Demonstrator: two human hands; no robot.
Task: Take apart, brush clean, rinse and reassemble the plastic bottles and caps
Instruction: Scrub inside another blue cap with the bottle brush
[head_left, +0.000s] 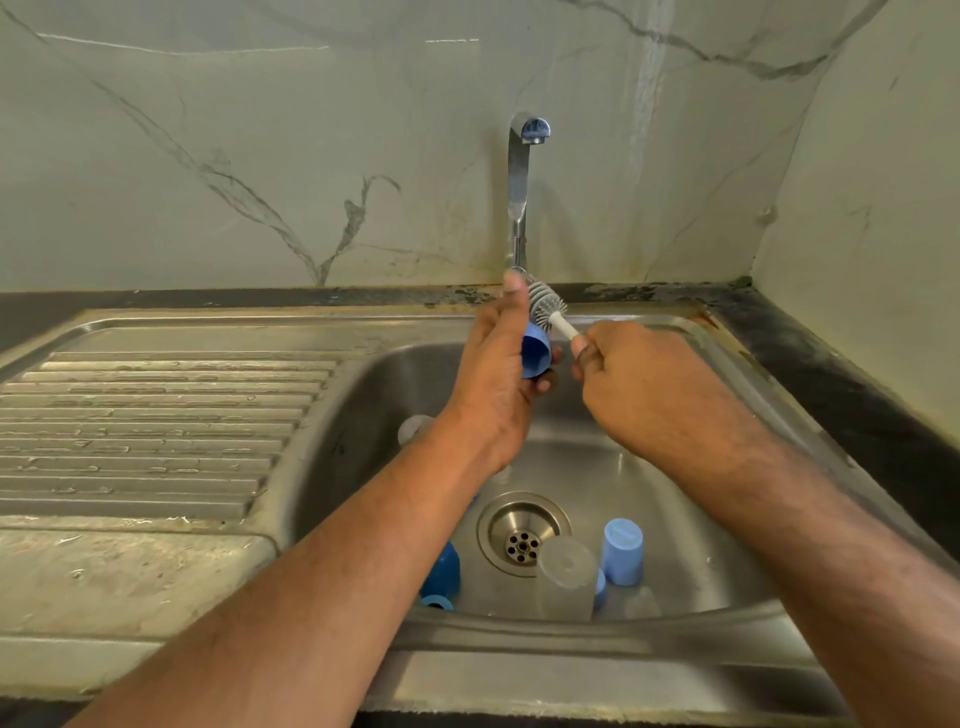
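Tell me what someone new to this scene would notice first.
Probably the two hands over the sink: the left hand holds a blue cap, and the right hand grips a grey bottle brush just above it. Next, the light blue cap and clear bottle standing by the drain, below a tap that is not running.
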